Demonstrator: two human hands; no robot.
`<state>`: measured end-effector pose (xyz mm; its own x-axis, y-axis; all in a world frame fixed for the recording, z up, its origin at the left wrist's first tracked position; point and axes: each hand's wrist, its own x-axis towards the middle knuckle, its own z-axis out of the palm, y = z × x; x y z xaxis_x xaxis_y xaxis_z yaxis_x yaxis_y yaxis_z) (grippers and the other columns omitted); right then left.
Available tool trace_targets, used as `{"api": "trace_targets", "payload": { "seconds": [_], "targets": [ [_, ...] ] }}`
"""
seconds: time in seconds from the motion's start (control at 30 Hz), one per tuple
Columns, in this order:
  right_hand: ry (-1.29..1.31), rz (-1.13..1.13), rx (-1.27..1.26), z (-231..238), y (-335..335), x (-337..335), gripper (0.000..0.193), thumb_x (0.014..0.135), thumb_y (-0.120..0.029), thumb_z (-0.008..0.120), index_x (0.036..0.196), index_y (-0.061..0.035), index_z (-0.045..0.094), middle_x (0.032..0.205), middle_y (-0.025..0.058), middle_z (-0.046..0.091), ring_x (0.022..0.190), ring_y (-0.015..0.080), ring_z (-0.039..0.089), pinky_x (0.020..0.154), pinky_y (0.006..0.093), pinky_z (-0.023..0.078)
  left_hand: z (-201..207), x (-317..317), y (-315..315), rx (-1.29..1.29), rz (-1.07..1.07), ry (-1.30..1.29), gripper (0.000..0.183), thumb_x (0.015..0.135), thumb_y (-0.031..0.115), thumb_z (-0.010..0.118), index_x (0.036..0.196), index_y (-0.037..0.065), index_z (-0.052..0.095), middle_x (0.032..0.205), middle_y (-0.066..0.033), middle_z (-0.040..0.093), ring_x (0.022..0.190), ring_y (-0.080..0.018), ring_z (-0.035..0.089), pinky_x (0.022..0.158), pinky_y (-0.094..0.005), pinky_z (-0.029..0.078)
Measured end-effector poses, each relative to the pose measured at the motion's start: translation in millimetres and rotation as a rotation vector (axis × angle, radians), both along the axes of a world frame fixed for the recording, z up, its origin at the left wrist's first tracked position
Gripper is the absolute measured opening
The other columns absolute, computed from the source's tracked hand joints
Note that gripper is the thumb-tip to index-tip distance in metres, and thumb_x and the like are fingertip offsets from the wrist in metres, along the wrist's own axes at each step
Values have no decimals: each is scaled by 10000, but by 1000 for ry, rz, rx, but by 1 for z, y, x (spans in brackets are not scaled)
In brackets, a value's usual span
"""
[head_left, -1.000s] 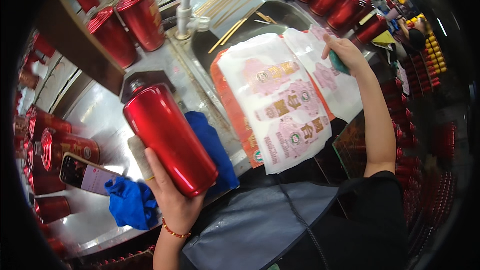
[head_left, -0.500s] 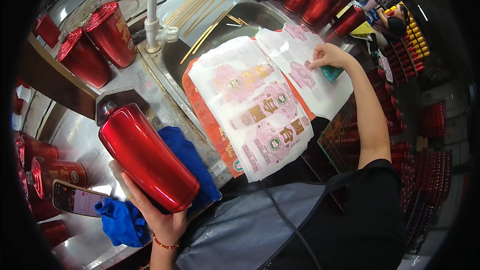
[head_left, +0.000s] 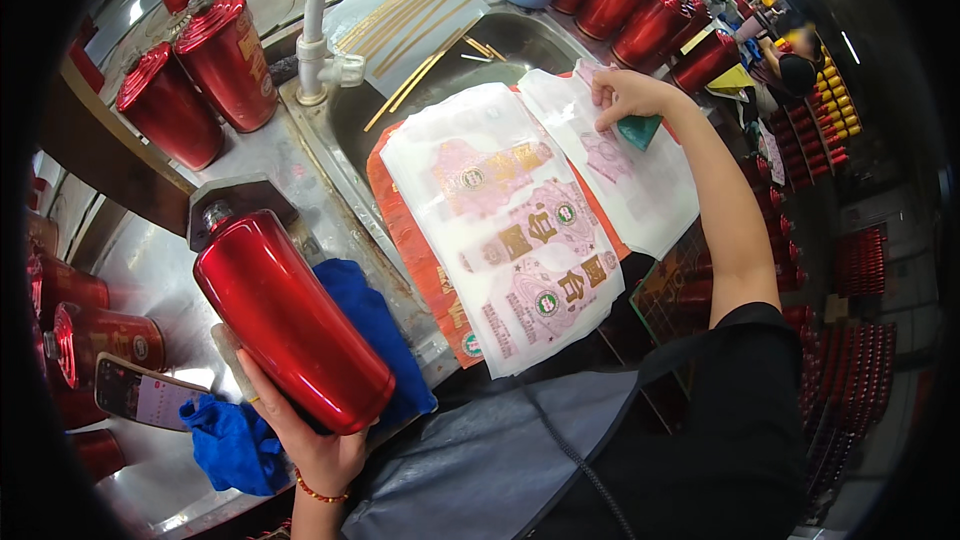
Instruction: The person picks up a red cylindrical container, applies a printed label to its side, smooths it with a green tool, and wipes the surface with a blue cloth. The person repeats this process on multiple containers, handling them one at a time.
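Cradling a glossy red bottle (head_left: 295, 325) left of centre in the frame, a worker's left hand (head_left: 318, 448) closes around its lower end, the bottle tilted with its neck toward the upper left. At upper right, the right hand (head_left: 636, 96) bends over a white sheet (head_left: 658, 212) printed in pink, a green pad (head_left: 638, 132) tucked beneath its curled fingers; whether they pinch the sheet cannot be told. More printed sheets (head_left: 532, 258) lie stacked at centre, beside a metal sink (head_left: 338, 165). A crumpled blue cloth (head_left: 235, 442) and a phone (head_left: 142, 392) rest on the metal surface (head_left: 160, 260) at lower left.
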<state>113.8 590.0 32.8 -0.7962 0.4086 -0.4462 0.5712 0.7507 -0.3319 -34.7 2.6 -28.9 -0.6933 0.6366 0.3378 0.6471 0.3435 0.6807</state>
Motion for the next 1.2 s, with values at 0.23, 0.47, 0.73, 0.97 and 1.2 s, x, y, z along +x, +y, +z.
{"api": "trace_targets", "payload": {
  "seconds": [0.23,0.47,0.73,0.97,1.2],
  "targets": [
    [200,-22,27,-18,21,-43,401,722,-187,917,945,-24,625,802,19,619,726,116,576,657,278,480,0,-2,0,2,-26,-10,1166,768,349,817,1614,-38,114,1671,-235,185,1540,-389,207,1235,-455,175],
    [89,19,-131,-12,21,-81,554,791,-198,858,1275,-10,664,790,-13,599,717,75,554,640,268,456,-4,-2,-7,-53,-24,-27,1353,694,480,909,1596,-84,73,1584,-300,271,1455,-436,321,1193,-465,256],
    [195,15,-34,-18,27,-83,246,788,-205,837,917,-6,774,784,42,713,715,115,656,693,278,515,7,-4,0,-24,-79,-68,1260,709,281,916,1600,-68,97,1593,-271,286,1450,-397,344,1185,-439,271],
    [624,201,455,28,-48,-98,202,834,-212,756,916,-28,766,813,114,732,749,254,708,707,330,535,28,-2,14,-17,-61,-18,1390,645,361,969,1591,-72,47,1585,-344,213,1424,-501,333,1163,-498,332],
    [769,502,381,90,-227,-103,95,864,-77,710,940,-30,738,818,107,718,747,283,691,703,349,524,25,-14,17,111,-90,28,1294,714,327,917,1573,-110,53,1502,-399,332,1280,-538,485,1036,-513,466]
  ]
}}
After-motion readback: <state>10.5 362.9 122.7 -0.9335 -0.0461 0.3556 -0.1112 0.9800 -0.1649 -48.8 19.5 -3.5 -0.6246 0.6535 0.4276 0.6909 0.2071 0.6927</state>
